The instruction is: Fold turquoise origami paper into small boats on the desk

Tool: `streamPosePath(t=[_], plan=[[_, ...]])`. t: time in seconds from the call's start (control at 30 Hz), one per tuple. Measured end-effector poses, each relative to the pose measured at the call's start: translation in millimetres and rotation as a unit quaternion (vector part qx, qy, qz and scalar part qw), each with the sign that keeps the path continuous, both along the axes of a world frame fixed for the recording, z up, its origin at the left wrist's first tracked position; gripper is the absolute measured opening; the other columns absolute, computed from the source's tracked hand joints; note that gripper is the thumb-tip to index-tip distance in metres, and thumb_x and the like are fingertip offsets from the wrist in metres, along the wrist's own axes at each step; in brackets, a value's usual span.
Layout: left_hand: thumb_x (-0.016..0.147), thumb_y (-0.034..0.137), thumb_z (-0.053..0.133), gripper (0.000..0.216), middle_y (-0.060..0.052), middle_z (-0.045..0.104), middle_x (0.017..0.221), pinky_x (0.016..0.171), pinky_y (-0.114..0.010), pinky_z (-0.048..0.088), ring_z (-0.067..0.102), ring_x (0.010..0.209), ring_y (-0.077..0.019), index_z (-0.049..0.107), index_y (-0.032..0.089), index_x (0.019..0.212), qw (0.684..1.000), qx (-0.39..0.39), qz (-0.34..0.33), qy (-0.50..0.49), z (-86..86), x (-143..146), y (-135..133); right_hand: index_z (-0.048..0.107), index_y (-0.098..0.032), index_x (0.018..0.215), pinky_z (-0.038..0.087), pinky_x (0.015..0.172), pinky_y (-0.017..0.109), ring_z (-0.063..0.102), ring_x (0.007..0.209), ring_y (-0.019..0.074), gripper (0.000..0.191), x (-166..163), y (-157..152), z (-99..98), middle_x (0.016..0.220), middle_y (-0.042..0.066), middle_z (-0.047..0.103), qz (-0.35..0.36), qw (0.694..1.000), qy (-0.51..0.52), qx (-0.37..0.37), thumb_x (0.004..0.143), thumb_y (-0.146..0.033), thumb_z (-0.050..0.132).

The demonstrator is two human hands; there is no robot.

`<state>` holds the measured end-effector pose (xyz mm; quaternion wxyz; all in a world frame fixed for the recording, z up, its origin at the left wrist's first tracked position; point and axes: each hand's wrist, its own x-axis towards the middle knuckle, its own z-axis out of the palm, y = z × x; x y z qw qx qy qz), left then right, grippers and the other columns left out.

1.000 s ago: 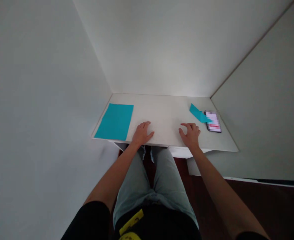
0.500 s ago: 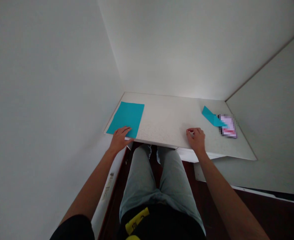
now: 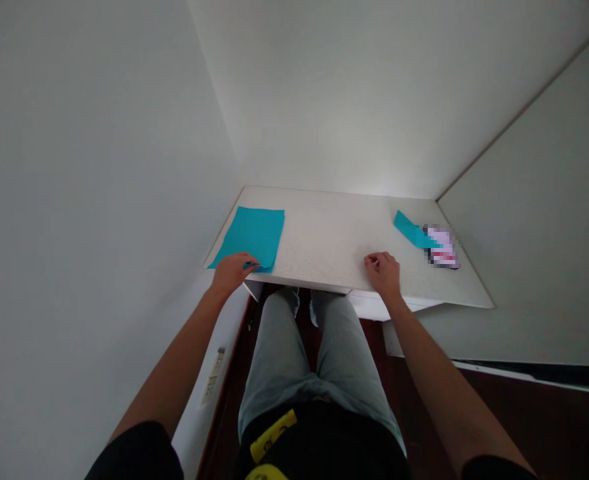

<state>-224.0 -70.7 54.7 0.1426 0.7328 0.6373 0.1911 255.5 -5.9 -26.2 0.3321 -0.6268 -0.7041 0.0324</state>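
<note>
Your white desk point(image 3: 324, 230) carries blue paper point(image 3: 255, 230) at your left; at your right lie a blurred phone point(image 3: 445, 257) and a folded blue strip point(image 3: 408, 229) overlapping it.

No legible text, yellow strip point(image 3: 283, 427) on the black top point(image 3: 344, 437) with dark marks, possibly lettering, pixelated phone screen point(image 3: 443, 241) unreadable

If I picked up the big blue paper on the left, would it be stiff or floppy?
Probably floppy: the blue paper seems to curl up where the left hand touches its near edge. It looks thin and flat elsewhere, so it's likely light for its size and shouldn't roll.
</note>
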Motion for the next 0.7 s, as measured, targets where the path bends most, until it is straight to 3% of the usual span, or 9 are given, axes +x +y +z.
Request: streamPosePath(t=[0.13,0.27,0.37,0.47,0.57,0.7], plan=[[0.092,0.039,0.066,0.023,-0.007,0.083,0.109,0.096,-0.04,0.056,0.075,0.103,-0.0295,0.084,0.027,0.098,0.996,0.046,0.043,-0.071,22.2,4.6,6.7,0.071,-0.02,0.09,0.047,0.085,0.042,0.062,0.083,0.026,0.028,-1.2,0.3,-0.7,0.092,0.012,0.072,0.005,1.0,0.002,-0.005,0.099,-0.04,0.054],[0.088,0.047,0.072,0.028,-0.007,0.082,0.104,0.091,-0.036,0.057,0.072,0.095,-0.0253,0.081,0.023,0.1,0.972,0.12,0.079,-0.185,57.4,20.9,10.0,0.071,-0.019,0.091,0.047,0.085,0.042,0.062,0.083,0.0258,0.028,-2.9,0.2,-0.5,0.092,0.011,0.072,0.002,1.0,0.012,0.003,0.099,-0.04,0.054],[0.081,0.05,0.082,0.034,-0.004,0.078,0.092,0.079,-0.031,0.056,0.07,0.084,-0.0206,0.077,0.021,0.097,0.93,0.139,0.092,-0.326,85.7,38.4,14.1,0.071,-0.019,0.093,0.046,0.085,0.042,0.061,0.083,0.0256,0.028,-3.9,-0.3,0.2,0.093,0.011,0.072,0.001,1.0,0.015,-0.002,0.099,-0.04,0.053],[0.075,0.051,0.091,0.043,-0.002,0.075,0.09,0.076,-0.028,0.057,0.069,0.082,-0.0174,0.073,0.02,0.098,0.853,0.174,0.103,-0.481,104.6,52.2,22.5,0.071,-0.02,0.095,0.045,0.086,0.041,0.06,0.083,0.025,0.028,-4.6,-1.0,1.5,0.094,0.011,0.072,0.007,1.0,0.022,-0.011,0.099,-0.04,0.052],[0.076,0.053,0.093,0.048,-0.003,0.076,0.101,0.084,-0.029,0.059,0.072,0.09,-0.017,0.07,0.021,0.102,0.77,0.223,0.129,-0.584,101.7,58.4,34.2,0.071,-0.02,0.095,0.045,0.086,0.041,0.06,0.083,0.025,0.027,-5.4,-1.9,3.1,0.095,0.011,0.072,0.01,0.999,0.027,-0.015,0.099,-0.039,0.052],[0.08,0.057,0.088,0.048,-0.003,0.077,0.103,0.087,-0.03,0.059,0.072,0.092,-0.0165,0.065,0.023,0.104,0.706,0.215,0.217,-0.639,59.5,67.0,40.3,0.071,-0.02,0.096,0.045,0.087,0.043,0.061,0.084,0.026,0.027,-6.7,-3.4,5.4,0.095,0.011,0.073,0.009,0.999,0.037,-0.013,0.098,-0.039,0.053]])
